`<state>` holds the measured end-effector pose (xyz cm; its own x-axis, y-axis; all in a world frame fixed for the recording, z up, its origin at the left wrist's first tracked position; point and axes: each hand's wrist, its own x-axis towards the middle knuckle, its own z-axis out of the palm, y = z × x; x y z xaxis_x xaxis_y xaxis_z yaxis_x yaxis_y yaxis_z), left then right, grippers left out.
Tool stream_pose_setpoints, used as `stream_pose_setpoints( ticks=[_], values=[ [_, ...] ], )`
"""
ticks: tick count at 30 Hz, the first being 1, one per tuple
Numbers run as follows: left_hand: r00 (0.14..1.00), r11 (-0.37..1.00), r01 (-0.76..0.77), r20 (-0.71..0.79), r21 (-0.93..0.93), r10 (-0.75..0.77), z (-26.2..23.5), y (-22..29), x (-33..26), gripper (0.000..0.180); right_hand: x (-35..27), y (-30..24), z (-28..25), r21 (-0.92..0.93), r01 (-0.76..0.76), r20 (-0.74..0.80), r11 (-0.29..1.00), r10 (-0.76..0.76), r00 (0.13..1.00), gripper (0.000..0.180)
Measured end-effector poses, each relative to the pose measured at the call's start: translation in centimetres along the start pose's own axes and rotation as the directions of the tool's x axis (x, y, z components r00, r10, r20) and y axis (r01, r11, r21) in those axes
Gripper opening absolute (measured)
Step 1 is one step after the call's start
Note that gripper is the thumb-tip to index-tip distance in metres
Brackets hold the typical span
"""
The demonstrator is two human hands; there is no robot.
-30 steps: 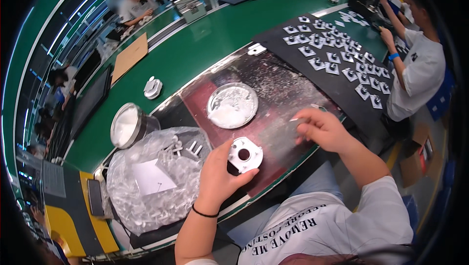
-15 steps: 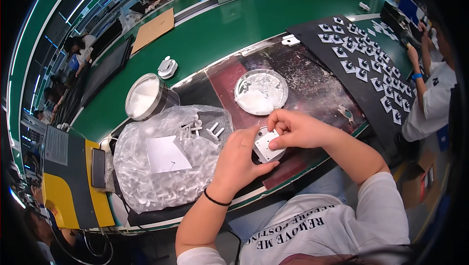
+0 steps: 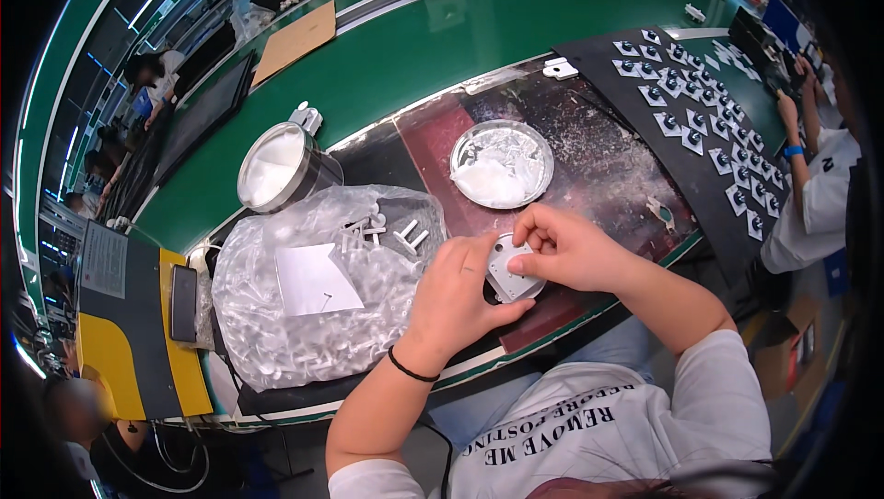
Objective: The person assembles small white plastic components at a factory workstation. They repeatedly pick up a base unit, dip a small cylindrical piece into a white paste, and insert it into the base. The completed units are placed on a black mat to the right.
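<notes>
My left hand (image 3: 453, 295) curls around the near left side of a small pale plate-like part (image 3: 509, 282) with several holes, its thumb along the near edge. From the far right my right hand (image 3: 573, 250) bends over the same part, thumb pressed on its upper face and the other fingers curled in. The fingers hide much of the part's edges. Just beyond sits a round clear dish (image 3: 537, 195) with a white mass (image 3: 493, 183) in it. Left of my left hand lies a clear plastic bag (image 3: 253, 338) full of small white pin-like pieces, with a paper slip (image 3: 313, 280) on top.
A round tub (image 3: 318, 181) of white material stands behind the bag. At right, a black mat (image 3: 635, 98) carries rows of small white pieces with dark centres. A yellow-grey machine (image 3: 129, 333) and a phone (image 3: 183, 304) are at left. A co-worker (image 3: 810, 186) sits at right.
My right thumb and fingers have shifted slightly on the part, and more of its holed face shows. The whole view has shifted a little; both hands stay at the part.
</notes>
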<state>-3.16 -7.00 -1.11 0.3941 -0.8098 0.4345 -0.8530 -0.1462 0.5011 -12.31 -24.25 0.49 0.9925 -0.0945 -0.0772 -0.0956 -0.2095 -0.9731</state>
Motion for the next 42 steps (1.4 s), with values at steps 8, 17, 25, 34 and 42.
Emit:
stream_pose_setpoints(
  ticks=[8,17,25,34,42],
  values=[
    [0.996,0.997,-0.072,-0.060,0.005,0.072,0.2,-0.1,-0.1,0.077,-0.8,-1.2,0.3,-0.131,0.032,-0.058,0.991,-0.039,0.998,0.028],
    [0.991,0.994,-0.105,-0.082,0.017,0.106,0.3,0.1,-0.2,0.076,-1.5,-0.5,0.4,-0.121,-0.007,-0.092,0.993,-0.004,0.996,0.032],
    [0.993,0.996,-0.087,-0.073,0.008,0.088,-0.2,0.7,0.0,0.071,-2.3,-0.5,0.8,-0.159,0.069,-0.176,0.985,-0.097,0.980,0.031],
    [0.994,0.996,-0.085,-0.076,-0.037,0.082,0.0,0.4,-0.2,0.076,-2.4,-1.0,0.6,-0.167,0.073,-0.153,0.983,-0.099,0.983,0.032],
    [0.991,0.994,-0.104,-0.084,-0.041,0.100,0.0,0.2,-0.2,0.076,-2.5,-0.9,0.7,-0.230,0.092,-0.145,0.969,-0.128,0.981,0.033]
  ],
)
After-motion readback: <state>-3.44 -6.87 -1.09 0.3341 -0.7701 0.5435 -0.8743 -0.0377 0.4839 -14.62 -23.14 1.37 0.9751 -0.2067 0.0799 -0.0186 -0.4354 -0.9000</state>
